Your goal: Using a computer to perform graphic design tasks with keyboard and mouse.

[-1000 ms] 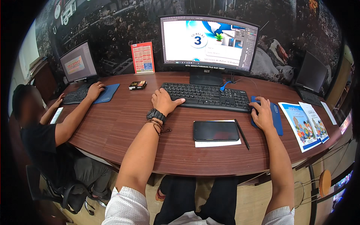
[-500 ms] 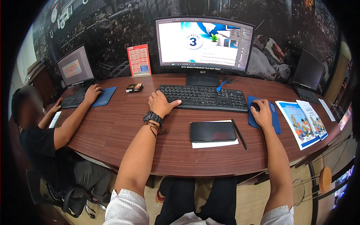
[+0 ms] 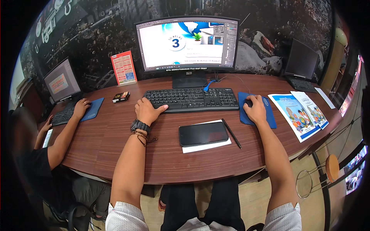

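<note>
My left hand (image 3: 148,112) rests at the left end of a black keyboard (image 3: 210,101), thumb stretched out along its front edge and fingers apart. A dark watch and a beaded bracelet circle that wrist. Under my right hand (image 3: 257,110) is a black mouse (image 3: 249,102), mostly covered by the curled fingers, on a blue mouse pad (image 3: 271,120). Behind the keyboard a wide monitor (image 3: 185,46) displays a blue and white page layout with a plant picture. Between my forearms a black phone (image 3: 203,134) lies on white paper (image 3: 204,147), beside a black pen (image 3: 231,133).
Illustrated booklets (image 3: 296,117) lie right of the mouse pad, before a dark monitor (image 3: 301,58). A small box (image 3: 121,97) and a red desk calendar (image 3: 124,68) stand left. Further left, a co-worker's hand (image 3: 81,107) is beside another monitor (image 3: 62,80). A stool (image 3: 332,168) is at lower right.
The whole scene has shifted left in the picture, as my view has turned slightly right. Both hands keep their places at the keyboard and the mouse.
</note>
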A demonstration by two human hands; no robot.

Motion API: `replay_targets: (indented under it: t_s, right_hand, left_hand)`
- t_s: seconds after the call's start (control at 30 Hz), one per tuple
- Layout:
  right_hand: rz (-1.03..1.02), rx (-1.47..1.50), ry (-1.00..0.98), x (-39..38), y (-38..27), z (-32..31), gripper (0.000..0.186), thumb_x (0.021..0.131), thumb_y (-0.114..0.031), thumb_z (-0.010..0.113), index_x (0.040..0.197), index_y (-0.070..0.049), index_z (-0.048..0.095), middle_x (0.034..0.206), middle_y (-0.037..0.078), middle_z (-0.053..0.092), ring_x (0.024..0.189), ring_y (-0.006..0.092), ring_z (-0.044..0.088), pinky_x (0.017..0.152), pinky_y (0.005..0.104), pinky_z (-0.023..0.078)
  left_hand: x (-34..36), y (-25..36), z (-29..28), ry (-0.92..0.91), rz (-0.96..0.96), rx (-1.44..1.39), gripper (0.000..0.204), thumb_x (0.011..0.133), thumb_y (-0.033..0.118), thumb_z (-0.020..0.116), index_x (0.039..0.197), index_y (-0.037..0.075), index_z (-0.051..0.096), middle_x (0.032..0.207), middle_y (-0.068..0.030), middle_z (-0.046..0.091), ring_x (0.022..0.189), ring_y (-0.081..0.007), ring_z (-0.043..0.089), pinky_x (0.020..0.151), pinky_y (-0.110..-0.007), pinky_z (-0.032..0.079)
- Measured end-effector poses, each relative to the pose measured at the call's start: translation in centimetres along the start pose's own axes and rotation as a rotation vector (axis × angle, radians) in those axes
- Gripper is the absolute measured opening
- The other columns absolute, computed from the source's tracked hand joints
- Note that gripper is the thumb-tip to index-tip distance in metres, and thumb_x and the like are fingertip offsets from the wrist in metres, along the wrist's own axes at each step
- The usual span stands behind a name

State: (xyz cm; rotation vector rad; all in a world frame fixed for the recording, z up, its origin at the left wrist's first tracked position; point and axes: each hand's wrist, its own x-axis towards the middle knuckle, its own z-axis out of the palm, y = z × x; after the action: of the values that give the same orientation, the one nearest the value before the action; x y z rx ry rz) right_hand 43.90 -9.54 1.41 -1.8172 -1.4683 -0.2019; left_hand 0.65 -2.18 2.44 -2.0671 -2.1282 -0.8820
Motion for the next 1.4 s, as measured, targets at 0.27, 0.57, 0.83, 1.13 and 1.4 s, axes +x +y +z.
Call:
replay_targets:
  t_s: [0.27, 0.57, 0.83, 1.13, 1.4]
  right_hand:
    - [0.030, -0.030, -0.039, 0.0, 0.0, -0.5, 0.037, 0.079, -0.025, 0.066, 0.114, -0.012, 0.067, 0.121, 0.013, 0.056, 0.111, 0.0362, 0.059, 0.093, 0.0467, 0.050]
    - [0.030, -0.024, -0.006, 0.0, -0.1, -0.2, 0.039, 0.079, -0.025, 0.066, 0.115, -0.009, 0.065, 0.123, 0.013, 0.055, 0.113, 0.0359, 0.057, 0.095, 0.0467, 0.048]
    - [0.039, -0.021, -0.006, 0.1, -0.3, -0.3, 0.043, 0.079, -0.025, 0.066, 0.119, -0.009, 0.064, 0.122, 0.017, 0.055, 0.112, 0.0381, 0.057, 0.095, 0.0472, 0.048]
    - [-0.007, 0.012, -0.006, 0.0, -0.2, -0.3, 0.036, 0.077, -0.024, 0.066, 0.110, -0.010, 0.069, 0.118, 0.017, 0.057, 0.109, 0.0377, 0.058, 0.093, 0.0461, 0.049]
    - [-0.016, 0.003, 0.000, 0.0, 0.0, -0.4, 0.035, 0.078, -0.023, 0.066, 0.110, -0.009, 0.069, 0.119, 0.016, 0.057, 0.111, 0.0361, 0.058, 0.094, 0.0447, 0.048]
  left_hand:
    - [0.0, 0.2, 0.3, 0.001, 0.001, -0.005, 0.099, 0.069, 0.068, 0.079, 0.120, -0.012, 0.052, 0.121, -0.0287, 0.055, 0.114, -0.0443, 0.052, 0.099, -0.050, 0.045]
    - [0.0, 0.1, 0.2, 0.004, -0.004, -0.007, 0.100, 0.068, 0.069, 0.079, 0.120, -0.012, 0.052, 0.121, -0.0283, 0.055, 0.115, -0.0444, 0.052, 0.100, -0.050, 0.044]
    - [0.0, 0.1, 0.2, 0.000, 0.000, 0.006, 0.102, 0.068, 0.070, 0.078, 0.121, -0.013, 0.052, 0.122, -0.0285, 0.054, 0.116, -0.0445, 0.052, 0.100, -0.050, 0.044]
    - [0.1, 0.2, 0.0, -0.016, -0.013, 0.029, 0.103, 0.068, 0.070, 0.078, 0.122, -0.013, 0.051, 0.121, -0.0289, 0.054, 0.117, -0.0444, 0.051, 0.100, -0.049, 0.044]
    - [-0.3, 1.0, -0.6, 0.018, 0.133, -0.096, 0.067, 0.072, 0.048, 0.085, 0.112, -0.003, 0.069, 0.128, -0.0282, 0.052, 0.120, -0.0454, 0.049, 0.103, -0.049, 0.044]
